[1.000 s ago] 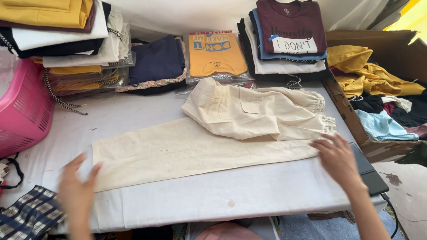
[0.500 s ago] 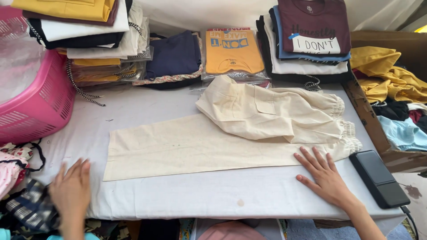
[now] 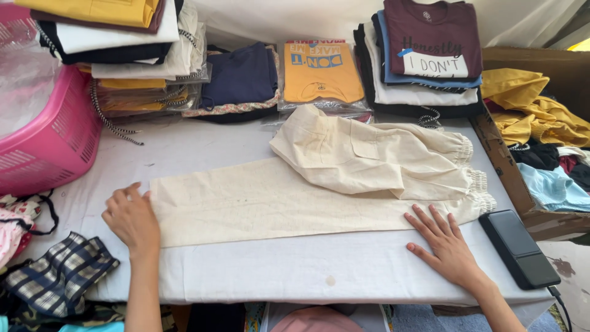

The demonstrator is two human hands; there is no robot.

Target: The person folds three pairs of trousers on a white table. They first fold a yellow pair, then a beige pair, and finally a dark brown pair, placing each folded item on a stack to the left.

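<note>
Two hands (image 3: 132, 218) on cream trousers (image 3: 319, 184)

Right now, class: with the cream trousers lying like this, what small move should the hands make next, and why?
Probably the left hand, at the waist end of the cream trousers, should lift that edge and fold it toward the cuffs. The upper leg is already doubled back, the lower leg lies flat, and the right hand rests beside the cuff end.

A pink basket (image 3: 49, 141) stands at the table's (image 3: 276, 276) left edge. Folded shirt stacks (image 3: 424, 55) line the rear. A black flat device (image 3: 517, 248) lies right, beside a cardboard box (image 3: 528, 215) of clothes.
</note>
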